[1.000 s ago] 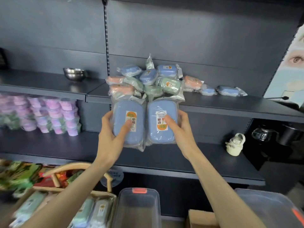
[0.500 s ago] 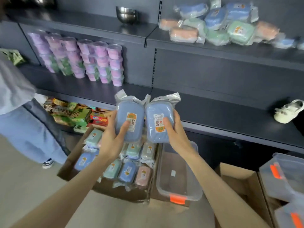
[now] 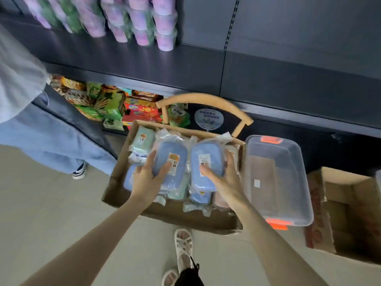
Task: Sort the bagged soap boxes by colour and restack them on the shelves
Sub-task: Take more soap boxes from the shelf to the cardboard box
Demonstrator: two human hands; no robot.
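Left grip: our left hand (image 3: 147,180) clasps the left blue plastic soap box in its clear bag (image 3: 171,159), thumb across the label face and fingers round the outer edge.
Right grip: our right hand (image 3: 226,182) clasps the right blue bagged soap box (image 3: 206,162) in the same manner.
Location: both boxes sit side by side over the open brown cardboard carton (image 3: 115,182) on the floor, above mint, blue and pink bagged boxes. The dark metal shelf (image 3: 288,79) lies beyond.
Risk, slip: the loose glossy film may slide against the box inside, so a thumb-and-finger hold could let go.
Risk, mixing: a box dropped into the carton would land among mixed colours and undo the sorting.
Hidden: we cannot tell whether the held boxes rest on those beneath or hang clear. The label print is unreadable, and the upper shelves are cut off.
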